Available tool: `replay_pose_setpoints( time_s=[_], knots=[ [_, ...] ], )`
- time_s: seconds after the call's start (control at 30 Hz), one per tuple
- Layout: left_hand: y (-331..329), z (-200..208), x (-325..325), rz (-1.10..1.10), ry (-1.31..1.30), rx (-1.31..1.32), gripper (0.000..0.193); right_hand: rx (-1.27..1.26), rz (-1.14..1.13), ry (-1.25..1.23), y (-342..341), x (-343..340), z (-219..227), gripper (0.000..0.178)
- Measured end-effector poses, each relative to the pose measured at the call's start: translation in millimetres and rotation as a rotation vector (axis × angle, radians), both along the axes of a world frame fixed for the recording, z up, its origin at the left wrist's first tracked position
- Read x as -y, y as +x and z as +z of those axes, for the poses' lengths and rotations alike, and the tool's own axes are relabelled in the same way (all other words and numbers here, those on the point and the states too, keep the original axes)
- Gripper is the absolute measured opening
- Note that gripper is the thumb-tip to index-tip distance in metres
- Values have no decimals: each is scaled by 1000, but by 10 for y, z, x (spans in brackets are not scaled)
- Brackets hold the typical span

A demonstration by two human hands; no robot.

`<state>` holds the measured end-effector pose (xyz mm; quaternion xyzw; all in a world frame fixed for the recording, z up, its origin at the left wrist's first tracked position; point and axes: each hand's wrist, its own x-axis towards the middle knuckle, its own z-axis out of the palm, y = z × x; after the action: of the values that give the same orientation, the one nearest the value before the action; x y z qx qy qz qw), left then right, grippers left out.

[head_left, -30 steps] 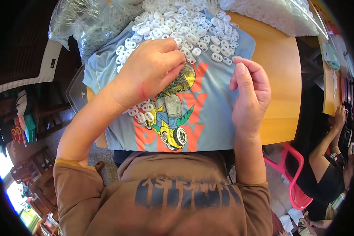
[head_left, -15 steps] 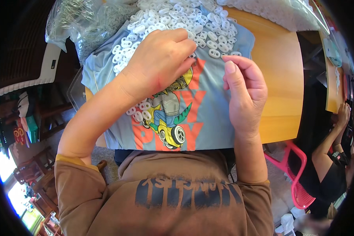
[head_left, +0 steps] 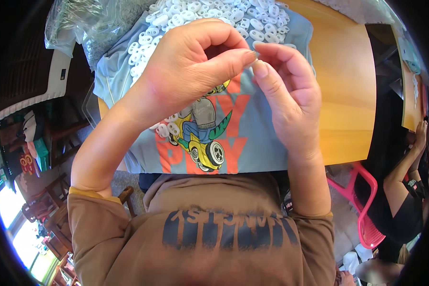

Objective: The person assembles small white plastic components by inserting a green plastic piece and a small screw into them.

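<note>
My left hand [head_left: 188, 64] is closed in a pinch, its thumb and index fingertips meeting those of my right hand [head_left: 293, 95], also pinched. A small pale bit shows between the fingertips; the rest is hidden. Both hands are above a blue-grey shirt [head_left: 264, 143] with a printed orange and yellow picture, spread over the table. Beyond them is a heap of white oval plastic pieces [head_left: 186, 16], each with two holes. Under my left wrist, a smaller cluster of white pieces [head_left: 167, 129] rests on the shirt, partly covered.
A clear bag [head_left: 97, 28] of small silvery metal parts stands at the far left. Another clear bag [head_left: 352, 8] lies at the far right of the wooden table [head_left: 345, 95]. A pink chair [head_left: 367, 224] and another person's arm [head_left: 398, 167] are at the right.
My left hand has moved right from over the heap, and my right hand has shifted slightly left and up. Their fingertips, apart before, now meet. The view has shifted a little.
</note>
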<state>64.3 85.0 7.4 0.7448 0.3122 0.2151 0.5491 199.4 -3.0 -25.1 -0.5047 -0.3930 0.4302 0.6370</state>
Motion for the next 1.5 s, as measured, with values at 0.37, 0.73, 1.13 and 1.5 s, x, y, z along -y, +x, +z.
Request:
replay_pose_setpoints(
  time_s=[0.37,0.73,1.13,1.5],
  knots=[
    [-67,-34,84,57,-425,153,18,-330,175,-32,54,-15,-6,13],
    [-186,-78,-36,87,360,-103,11,-351,-43,-67,151,-30,-8,15],
    [-170,-135,6,3,465,-187,11,-332,24,-100,120,-38,6,14],
    [-106,-128,-10,-182,830,-439,11,-332,46,-124,103,0,8,13]
  ],
)
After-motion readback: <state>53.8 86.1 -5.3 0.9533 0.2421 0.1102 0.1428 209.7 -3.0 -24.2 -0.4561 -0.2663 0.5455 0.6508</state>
